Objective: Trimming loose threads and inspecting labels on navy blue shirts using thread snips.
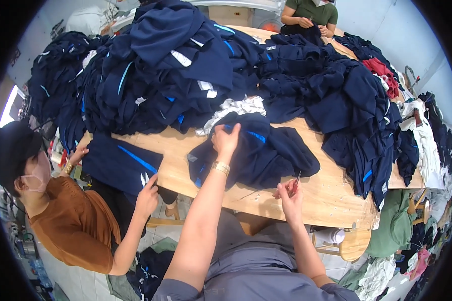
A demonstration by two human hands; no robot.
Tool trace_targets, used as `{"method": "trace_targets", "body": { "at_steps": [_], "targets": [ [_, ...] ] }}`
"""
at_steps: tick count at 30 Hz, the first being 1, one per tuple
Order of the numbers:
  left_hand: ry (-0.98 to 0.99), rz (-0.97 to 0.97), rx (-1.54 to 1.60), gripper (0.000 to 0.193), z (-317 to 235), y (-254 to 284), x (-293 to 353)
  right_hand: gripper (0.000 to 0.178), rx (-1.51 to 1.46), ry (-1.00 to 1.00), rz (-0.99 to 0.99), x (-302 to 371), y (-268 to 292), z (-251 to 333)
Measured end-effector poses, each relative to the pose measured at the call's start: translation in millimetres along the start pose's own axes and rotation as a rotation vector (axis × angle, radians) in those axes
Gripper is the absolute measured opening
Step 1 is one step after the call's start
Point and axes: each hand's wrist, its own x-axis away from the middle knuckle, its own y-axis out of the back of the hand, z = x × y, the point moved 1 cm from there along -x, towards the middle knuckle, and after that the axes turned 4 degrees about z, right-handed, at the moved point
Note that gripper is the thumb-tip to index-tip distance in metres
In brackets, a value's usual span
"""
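A navy garment (266, 158) with bright blue strips lies bunched on the wooden table (306, 205) in front of me. My left hand (226, 141), with a gold bracelet at the wrist, pinches its upper part beside a blue strip. Between the fingers of my right hand (289, 195) is a small pair of thread snips (299, 178), its thin tip pointing up. That hand hovers by the table's near edge, just below the garment and apart from it. Whether the blades are parted is too small to tell.
A tall heap of navy garments (171, 35) rises behind, and another pile (336, 95) spreads rightward. White crumpled cloth (236, 109) lies behind my garment. On the left a co-worker (70, 220) holds navy cloth and scissors; another person (311, 20) works at the far side. A stool (355, 246) stands below right.
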Motion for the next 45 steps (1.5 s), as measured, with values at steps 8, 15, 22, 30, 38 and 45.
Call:
{"method": "trace_targets", "body": {
  "at_steps": [8, 15, 22, 30, 38, 45],
  "targets": [
    [-0.418, 0.195, 0.496, 0.015, -52, 26, 102, 0.028, -0.103, 0.000, -0.078, -2, 17, 4],
    [-0.217, 0.445, 1.019, 0.017, -15, 46, 210, 0.035, 0.094, -0.080, 0.078, -16, -9, 12],
    [0.384, 0.424, 1.412, 0.008, 15, 50, 213, 0.028, -0.015, -0.155, 0.024, -4, -5, -8],
    [0.599, 0.747, 1.228, 0.027, 14, 44, 207, 0.022, 0.193, -0.016, 0.024, 0, 1, -4],
    [0.190, 0.415, 0.812, 0.021, 37, 44, 208, 0.024, 0.917, 0.344, 0.065, -20, -5, -5],
    [0.003, 0.011, 0.527, 0.019, 56, 70, 171, 0.016, 0.798, 0.131, 0.038, -35, 14, -25]
  ]
}}
